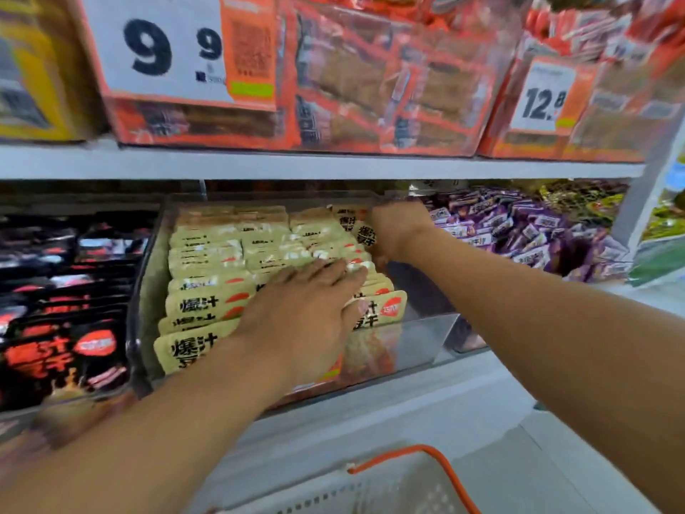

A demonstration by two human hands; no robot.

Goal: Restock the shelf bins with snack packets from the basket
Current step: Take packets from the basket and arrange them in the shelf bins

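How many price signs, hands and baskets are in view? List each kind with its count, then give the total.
White price signs with black numerals: 2 (one reading 9.9, one reading 12.8)
Bare hands: 2 (left hand, right hand)
White plastic basket with orange handle: 1
Total: 5

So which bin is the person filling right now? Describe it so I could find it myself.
Look at the lower shelf, under the big 9.9 price sign. The clear bin in the middle holds rows of beige packets, with the left hand flat on them and the right hand at the back. Its neighbours hold black packets on the left and purple packets on the right.
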